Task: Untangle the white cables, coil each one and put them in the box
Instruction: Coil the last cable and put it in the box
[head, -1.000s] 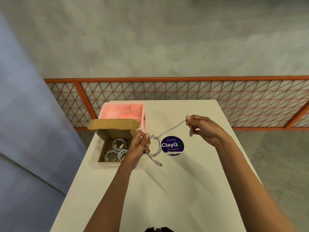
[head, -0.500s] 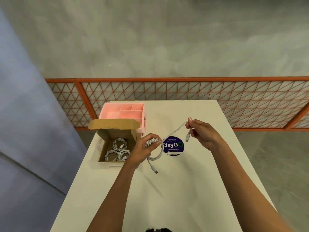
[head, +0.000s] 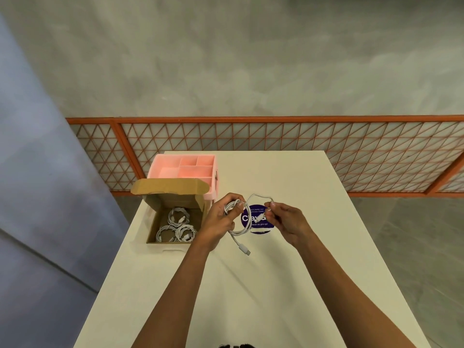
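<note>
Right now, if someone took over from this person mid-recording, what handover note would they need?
The left hand has its grip curled round the loops of the white cable, held above the table.
The right hand pinches the cable's other end.
Its free plug hangs below the left hand.
Done: three coiled cables lie in the open cardboard box, left of the hands.
Left: wind in the remaining length, then put this coil in the box.
</note>
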